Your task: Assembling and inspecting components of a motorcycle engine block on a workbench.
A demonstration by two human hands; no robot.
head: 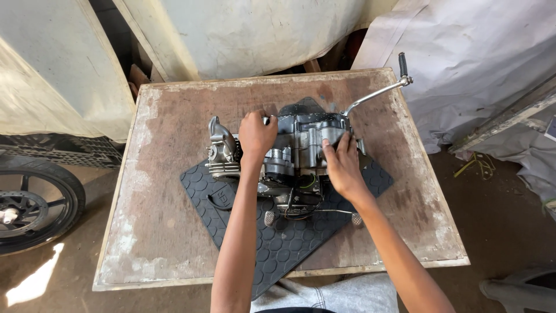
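Gripping engine (pixel 289 150) top: left hand (pixel 256 135) clenched, right hand (pixel 341 165) flat

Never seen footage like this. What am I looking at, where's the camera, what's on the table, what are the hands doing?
There is no machine here: a person works with two bare hands, and the single picture comes from a camera on their head, looking down. On a worn wooden table lies a black rubber mat with a hexagon pattern, and on it sits a small grey motorcycle engine. A long metal kick lever sticks out from it toward the table's far right corner. The left hand is closed on a part at the top of the engine; the right hand lies flat against its right side, fingers spread. A wheel stands on the floor at left.
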